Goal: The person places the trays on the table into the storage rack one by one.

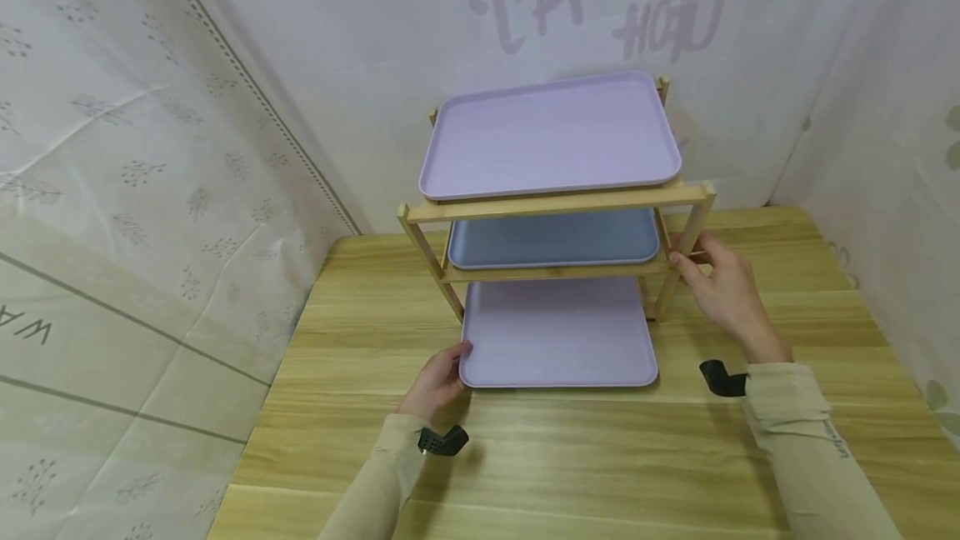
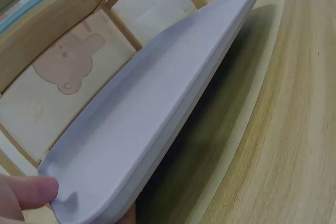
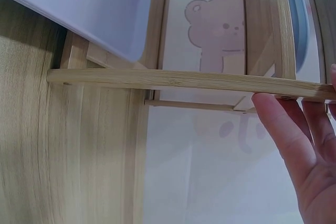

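A three-tier wooden rack stands on the table with a tray on each tier. My left hand pinches the left edge of the lowest lavender tray; in the left wrist view the thumb lies on top of its corner. That tray sticks out forward from the rack, its front edge raised above the table. My right hand holds the rack's right side post at middle-tier height. In the right wrist view its fingers touch the wooden post; part of this hand is cut off.
On the middle tier lies a blue-grey tray, and another lavender tray covers the top. Behind the wooden table hangs a pale printed cloth, with more cloth at both sides. Each wrist carries a black camera mount.
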### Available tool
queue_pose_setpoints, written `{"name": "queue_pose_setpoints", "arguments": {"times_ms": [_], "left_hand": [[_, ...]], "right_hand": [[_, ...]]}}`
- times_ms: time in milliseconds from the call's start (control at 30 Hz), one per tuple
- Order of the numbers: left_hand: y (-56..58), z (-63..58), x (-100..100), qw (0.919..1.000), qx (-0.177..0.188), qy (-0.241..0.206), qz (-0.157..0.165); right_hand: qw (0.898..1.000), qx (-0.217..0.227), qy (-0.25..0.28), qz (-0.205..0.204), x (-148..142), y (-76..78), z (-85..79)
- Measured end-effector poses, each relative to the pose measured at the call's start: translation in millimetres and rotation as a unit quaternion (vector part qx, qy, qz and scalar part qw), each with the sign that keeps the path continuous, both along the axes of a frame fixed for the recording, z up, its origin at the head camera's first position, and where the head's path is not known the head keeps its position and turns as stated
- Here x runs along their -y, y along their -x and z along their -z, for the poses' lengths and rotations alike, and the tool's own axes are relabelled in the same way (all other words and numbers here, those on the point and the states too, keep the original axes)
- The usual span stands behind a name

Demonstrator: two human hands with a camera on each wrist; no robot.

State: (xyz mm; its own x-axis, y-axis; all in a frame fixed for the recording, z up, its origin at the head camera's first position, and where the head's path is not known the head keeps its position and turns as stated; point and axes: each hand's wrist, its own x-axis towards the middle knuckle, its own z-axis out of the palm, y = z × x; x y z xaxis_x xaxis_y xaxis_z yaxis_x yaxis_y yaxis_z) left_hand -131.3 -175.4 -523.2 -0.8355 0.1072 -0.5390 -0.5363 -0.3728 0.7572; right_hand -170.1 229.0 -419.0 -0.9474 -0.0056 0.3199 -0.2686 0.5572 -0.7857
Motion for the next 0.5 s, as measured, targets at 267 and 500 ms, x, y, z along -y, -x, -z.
{"name": "queue_pose_setpoints", "arguments": {"times_ms": [267,500], "left_hand": [[4.1,-5.1,-8.2,0.9992,-0.002,-0.032,-0.025],[11.9,-5.2,-15.3,0.9971,-0.049,-0.032,-0.049]], "right_hand": [[1.0,-0.007,0.004,-0.003,0.3,0.7,-0.9],[1.0,-0.009,0.007,-0.003,1.2,0.5,-0.4]]}}
